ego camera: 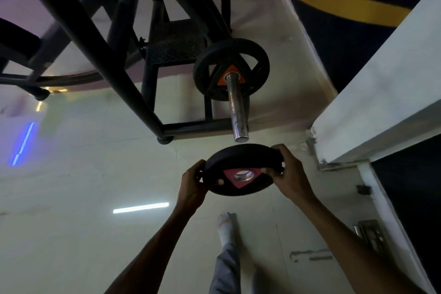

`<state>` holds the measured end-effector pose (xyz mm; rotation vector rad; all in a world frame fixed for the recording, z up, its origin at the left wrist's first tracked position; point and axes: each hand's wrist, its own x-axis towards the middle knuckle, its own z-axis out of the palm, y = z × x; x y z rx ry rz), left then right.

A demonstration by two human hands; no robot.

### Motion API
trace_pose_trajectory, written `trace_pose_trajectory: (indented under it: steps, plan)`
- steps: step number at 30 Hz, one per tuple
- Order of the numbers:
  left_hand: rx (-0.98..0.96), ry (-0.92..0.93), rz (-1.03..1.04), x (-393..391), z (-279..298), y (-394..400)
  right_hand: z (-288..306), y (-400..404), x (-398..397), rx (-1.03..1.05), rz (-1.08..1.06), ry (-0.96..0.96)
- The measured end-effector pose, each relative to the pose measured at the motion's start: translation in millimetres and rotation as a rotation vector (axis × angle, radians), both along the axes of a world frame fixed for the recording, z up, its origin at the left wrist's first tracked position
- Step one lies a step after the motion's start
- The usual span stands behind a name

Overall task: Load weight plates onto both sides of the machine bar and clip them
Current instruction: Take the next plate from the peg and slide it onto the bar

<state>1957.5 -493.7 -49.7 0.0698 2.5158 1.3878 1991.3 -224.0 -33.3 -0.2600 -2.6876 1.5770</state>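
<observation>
While the black machine frame [114, 38] fills the upper left, one loaded plate [231, 69] is seen on the chrome bar [237, 112]; just below its tip, at lower centre, a second plate [241, 169] is clamped by the left grip [192, 185] and right grip [290, 169].

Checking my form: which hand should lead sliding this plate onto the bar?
Probably the right hand: it wraps the plate rim nearest the chrome bar end. The left hand grips the lower far edge, better for steadying.
</observation>
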Motion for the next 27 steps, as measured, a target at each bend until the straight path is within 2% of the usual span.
trace_pose_trajectory:
  steps: [7, 14, 20, 27]
  plan:
    - [0.151, 0.066, 0.095, 60, 97, -60, 82, -63, 48, -0.079, 0.004, 0.063]
    - [0.238, 0.29, 0.197, 83, 208, -155, 190, -165, 53, -0.121, 0.04, 0.272]
    - [0.281, 0.449, 0.139, 105, 287, -262, 265, -270, 71, -0.051, -0.008, 0.401]
    - [0.266, 0.64, 0.108, 127, 360, -372, 338, -379, 100, -0.144, 0.021, 0.582]
